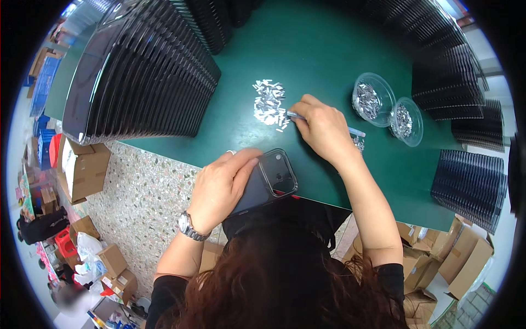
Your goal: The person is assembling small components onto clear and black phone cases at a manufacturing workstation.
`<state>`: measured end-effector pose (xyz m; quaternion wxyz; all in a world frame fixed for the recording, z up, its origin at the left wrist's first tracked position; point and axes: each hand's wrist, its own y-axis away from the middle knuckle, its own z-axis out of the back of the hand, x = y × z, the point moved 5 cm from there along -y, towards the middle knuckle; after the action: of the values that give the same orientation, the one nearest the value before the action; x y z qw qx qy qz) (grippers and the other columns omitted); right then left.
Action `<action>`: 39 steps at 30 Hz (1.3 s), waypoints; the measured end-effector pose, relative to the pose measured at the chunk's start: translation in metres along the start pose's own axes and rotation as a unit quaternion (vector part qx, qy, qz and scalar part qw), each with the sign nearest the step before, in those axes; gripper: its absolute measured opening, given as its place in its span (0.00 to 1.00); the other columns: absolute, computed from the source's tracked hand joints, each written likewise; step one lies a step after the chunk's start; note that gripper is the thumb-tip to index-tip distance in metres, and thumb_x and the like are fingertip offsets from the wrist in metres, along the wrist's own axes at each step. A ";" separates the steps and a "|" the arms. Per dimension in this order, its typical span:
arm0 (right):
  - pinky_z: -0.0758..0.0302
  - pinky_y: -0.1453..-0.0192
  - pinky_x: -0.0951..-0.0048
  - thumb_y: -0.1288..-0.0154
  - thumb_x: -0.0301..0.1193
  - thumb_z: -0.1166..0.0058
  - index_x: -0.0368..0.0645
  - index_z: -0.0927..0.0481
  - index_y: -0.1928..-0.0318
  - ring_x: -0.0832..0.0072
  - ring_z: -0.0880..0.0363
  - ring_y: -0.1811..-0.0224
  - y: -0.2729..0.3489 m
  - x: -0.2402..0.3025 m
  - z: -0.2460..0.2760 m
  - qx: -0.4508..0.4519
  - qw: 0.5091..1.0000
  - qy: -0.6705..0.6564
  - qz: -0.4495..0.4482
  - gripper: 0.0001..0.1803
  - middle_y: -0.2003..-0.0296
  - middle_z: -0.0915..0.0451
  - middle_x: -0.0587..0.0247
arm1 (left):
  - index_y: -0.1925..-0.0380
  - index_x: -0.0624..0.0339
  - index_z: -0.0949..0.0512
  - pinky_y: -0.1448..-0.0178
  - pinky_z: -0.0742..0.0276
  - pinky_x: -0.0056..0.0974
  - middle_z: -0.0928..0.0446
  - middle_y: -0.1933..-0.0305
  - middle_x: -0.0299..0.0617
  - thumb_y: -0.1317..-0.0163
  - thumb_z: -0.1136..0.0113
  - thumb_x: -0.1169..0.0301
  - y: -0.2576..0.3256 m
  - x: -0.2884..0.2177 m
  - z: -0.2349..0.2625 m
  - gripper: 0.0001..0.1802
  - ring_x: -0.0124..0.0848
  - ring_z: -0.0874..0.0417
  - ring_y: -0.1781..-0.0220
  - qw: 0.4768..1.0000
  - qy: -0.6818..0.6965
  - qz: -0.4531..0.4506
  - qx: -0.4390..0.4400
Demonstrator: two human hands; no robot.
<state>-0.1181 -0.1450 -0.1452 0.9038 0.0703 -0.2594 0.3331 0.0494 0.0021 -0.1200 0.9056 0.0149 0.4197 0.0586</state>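
My left hand [218, 185], a ring on one finger, is closed on a dark phone case [246, 193] at the table's front edge. The case has a large square clear window at its upper end. My right hand [322, 125] pinches a slim, pale pen-like tool [357, 132]. Its tip meets the right edge of a loose pile of small silver strips [269, 102] on the green table. Whether a strip sticks to the tip is too small to tell. Right of my right hand stand two round clear plastic tubs [387, 88] holding more small metal pieces.
A tall stack of black trays [148, 82] rises at the left of the green table [307, 38]. More dark stacks [446, 77] line the right side, with another stack [470, 183] near the right front. Cardboard boxes [87, 172] lie around on the speckled floor [137, 214].
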 end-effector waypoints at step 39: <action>0.20 0.50 0.54 0.30 0.29 0.39 0.35 0.18 0.47 0.54 0.19 0.51 0.083 0.010 0.042 0.010 0.997 -0.038 0.060 0.15 0.56 0.18 0.56 | 0.61 0.59 0.22 0.61 0.23 0.54 0.18 0.66 0.49 0.27 0.38 0.66 -0.040 -0.040 -0.055 0.09 0.55 0.16 0.64 0.982 -0.114 -0.113 0.105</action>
<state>-0.1829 -0.0881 -0.1080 0.8710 0.0768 -0.2940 0.3861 -0.0149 -0.0441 -0.1282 0.9416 0.0691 0.3169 -0.0903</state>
